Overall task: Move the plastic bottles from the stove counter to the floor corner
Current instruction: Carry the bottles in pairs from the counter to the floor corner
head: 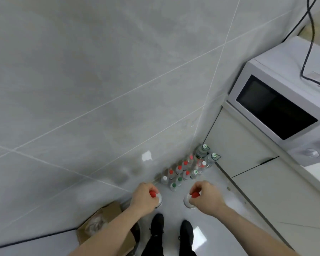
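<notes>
Grey floor (pixel 207 183), bottles (pixel 181 172) clustered in corner by cabinet (pixel 235 145). Left hand (pixel 144 198) and right hand (pixel 206 199) each pinch a red-capped bottle's neck, above shoes (pixel 172 230).

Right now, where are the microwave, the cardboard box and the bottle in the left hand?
microwave (pixel 273 108): head view, on its dark door window.
cardboard box (pixel 109 211): head view, on its top flap.
bottle in the left hand (pixel 152 194): head view, on its red cap.
</notes>
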`<action>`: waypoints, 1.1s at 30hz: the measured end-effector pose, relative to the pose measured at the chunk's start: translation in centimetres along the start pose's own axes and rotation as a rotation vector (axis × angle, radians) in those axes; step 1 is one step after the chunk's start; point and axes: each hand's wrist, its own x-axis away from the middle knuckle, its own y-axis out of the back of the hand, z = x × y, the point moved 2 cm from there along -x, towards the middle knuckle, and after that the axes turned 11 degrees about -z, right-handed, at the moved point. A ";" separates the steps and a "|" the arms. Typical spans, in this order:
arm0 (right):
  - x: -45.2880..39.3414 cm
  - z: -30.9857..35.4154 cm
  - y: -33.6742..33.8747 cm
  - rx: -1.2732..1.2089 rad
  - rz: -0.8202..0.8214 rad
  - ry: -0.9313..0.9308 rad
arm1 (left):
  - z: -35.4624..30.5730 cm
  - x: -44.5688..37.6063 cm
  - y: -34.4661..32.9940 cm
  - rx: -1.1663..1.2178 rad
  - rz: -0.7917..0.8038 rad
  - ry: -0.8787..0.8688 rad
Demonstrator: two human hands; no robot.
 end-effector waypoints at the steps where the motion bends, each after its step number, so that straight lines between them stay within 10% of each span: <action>1: -0.8 -0.2 -0.9 -0.010 -0.003 -0.033 | 0.5 -1.2 -0.7 -0.012 0.028 0.011; 33: -34.0 -23.3 -51.6 -0.767 -0.041 -0.913 | 26.8 -34.0 -41.5 -0.193 0.111 0.080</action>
